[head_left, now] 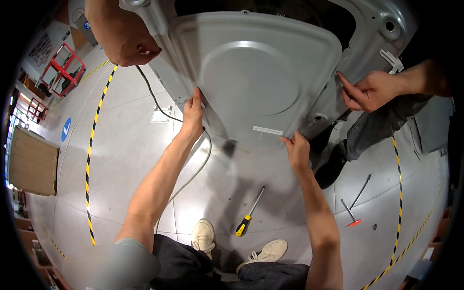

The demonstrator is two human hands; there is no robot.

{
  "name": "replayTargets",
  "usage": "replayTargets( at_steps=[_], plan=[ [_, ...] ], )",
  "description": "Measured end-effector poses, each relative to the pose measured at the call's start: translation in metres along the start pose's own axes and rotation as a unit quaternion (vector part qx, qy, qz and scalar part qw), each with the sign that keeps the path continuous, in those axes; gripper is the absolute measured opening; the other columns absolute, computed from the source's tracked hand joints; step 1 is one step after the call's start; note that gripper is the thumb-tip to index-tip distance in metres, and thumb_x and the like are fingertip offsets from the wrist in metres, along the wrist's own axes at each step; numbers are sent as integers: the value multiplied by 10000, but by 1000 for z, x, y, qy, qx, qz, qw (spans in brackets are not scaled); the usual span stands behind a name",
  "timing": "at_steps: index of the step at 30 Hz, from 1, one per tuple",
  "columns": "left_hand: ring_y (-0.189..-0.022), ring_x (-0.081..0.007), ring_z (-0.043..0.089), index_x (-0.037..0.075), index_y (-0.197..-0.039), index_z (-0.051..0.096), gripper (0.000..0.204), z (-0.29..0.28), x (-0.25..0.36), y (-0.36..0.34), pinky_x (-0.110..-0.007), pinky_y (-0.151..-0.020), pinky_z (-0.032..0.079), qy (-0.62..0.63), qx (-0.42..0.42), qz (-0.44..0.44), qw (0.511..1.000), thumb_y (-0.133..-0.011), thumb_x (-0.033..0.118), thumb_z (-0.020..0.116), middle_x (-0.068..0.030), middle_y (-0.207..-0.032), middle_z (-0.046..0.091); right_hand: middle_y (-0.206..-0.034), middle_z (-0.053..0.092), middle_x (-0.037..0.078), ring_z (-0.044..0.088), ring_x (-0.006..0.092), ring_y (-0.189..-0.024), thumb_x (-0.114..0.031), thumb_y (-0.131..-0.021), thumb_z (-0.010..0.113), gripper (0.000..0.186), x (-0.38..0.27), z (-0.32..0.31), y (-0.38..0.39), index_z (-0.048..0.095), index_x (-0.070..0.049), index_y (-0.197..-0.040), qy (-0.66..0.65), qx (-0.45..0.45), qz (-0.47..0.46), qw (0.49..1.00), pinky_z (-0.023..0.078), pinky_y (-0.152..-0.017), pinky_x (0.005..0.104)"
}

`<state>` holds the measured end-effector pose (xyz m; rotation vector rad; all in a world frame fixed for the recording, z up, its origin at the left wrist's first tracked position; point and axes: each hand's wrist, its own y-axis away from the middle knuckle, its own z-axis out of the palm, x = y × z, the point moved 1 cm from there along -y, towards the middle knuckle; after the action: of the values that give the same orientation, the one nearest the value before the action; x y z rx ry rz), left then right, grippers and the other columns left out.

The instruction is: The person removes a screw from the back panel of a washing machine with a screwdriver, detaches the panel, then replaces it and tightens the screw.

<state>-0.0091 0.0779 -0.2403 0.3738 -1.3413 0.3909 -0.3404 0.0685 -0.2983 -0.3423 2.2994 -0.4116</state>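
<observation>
A grey panel (227,63) with a large raised circle and a white label near its lower edge leans against a grey metal housing (372,29). My left hand (193,116) grips the panel's lower left edge, thumb up on its front. The lower right corner is pinched in my right hand (298,150). Another person's hand (121,41), curled, hangs by the upper left of the housing. On the right, another person's hand (368,92) points a finger at the panel's right edge. My fingers behind the panel are hidden.
A yellow-and-black screwdriver (245,223) lies on the floor before my shoes. Farther right is a T-shaped tool (352,209) with a red end. A dark cable (209,150) runs past my left forearm. Another person's leg (369,128) stands at right. Striped tape (90,159) marks the floor.
</observation>
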Motion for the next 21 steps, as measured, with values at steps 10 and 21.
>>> replayTargets(
  at_steps=[10,21],
  plan=[
    [-843,-128,470,-125,-1118,545,867,23,52,24,-272,-817,419,-2,29,21,999,-844,697,524,-55,-897,542,-665,583,160,560,368,-629,-308,-736,786,399,-5,-18,-14,548,9,-787,6,6,1,1000,453,-582,416],
    [-663,-95,381,-5,-897,564,658,11,32,24,-240,-598,348,-49,52,-8,997,-869,652,538,17,-709,436,-710,609,188,585,399,-691,-328,-741,776,418,0,-30,-1,583,22,-864,15,-81,21,996,457,-632,446]
  ],
)
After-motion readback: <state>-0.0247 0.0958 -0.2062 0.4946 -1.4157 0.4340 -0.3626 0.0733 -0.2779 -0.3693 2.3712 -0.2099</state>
